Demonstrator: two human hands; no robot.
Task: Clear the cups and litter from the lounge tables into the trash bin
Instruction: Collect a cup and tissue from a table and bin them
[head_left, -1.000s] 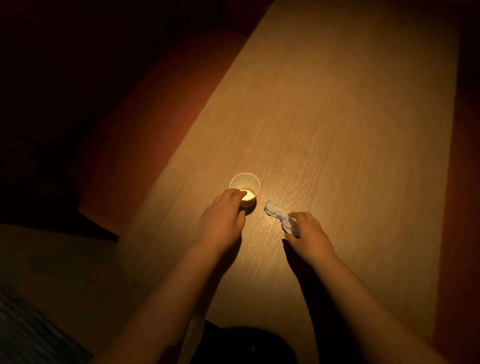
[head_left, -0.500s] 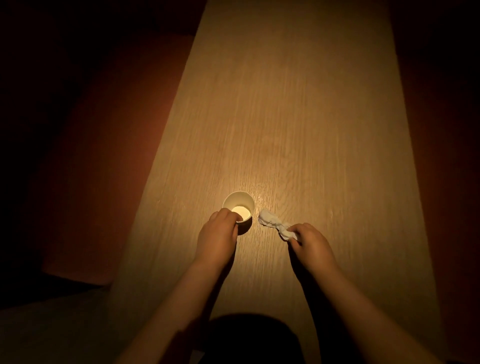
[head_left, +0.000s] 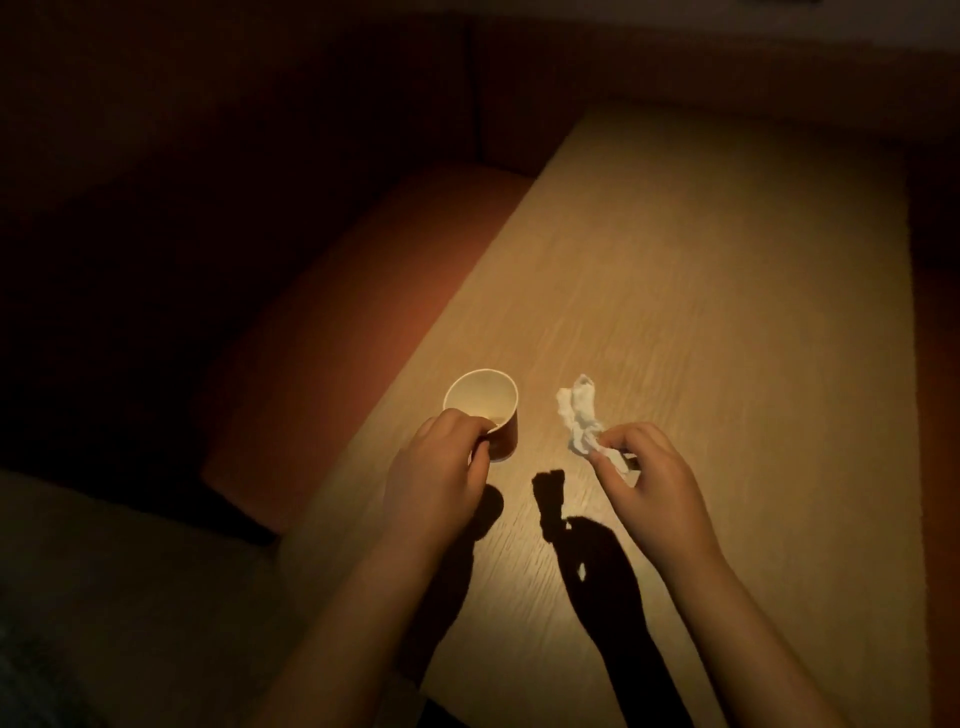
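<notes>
A small paper cup (head_left: 485, 402), white inside and orange outside, hangs just above the wooden table (head_left: 727, 312), casting a shadow below. My left hand (head_left: 441, 467) grips it by the near rim and wall. A crumpled white tissue (head_left: 579, 415) dangles upward from my right hand (head_left: 649, 478), which pinches its lower end between thumb and fingers, also lifted off the table. The cup looks nearly empty, with a little pale residue at the bottom.
The long wooden table runs away from me in dim light. An orange upholstered bench seat (head_left: 337, 322) lies along the table's left side, with its dark backrest (head_left: 234, 130) behind. Grey floor (head_left: 130, 597) shows at the lower left.
Both hands have lifted off the table: the left one raised the cup, the right one raised the tissue. Shadows now show beneath them. The camera view has swung to the right.
</notes>
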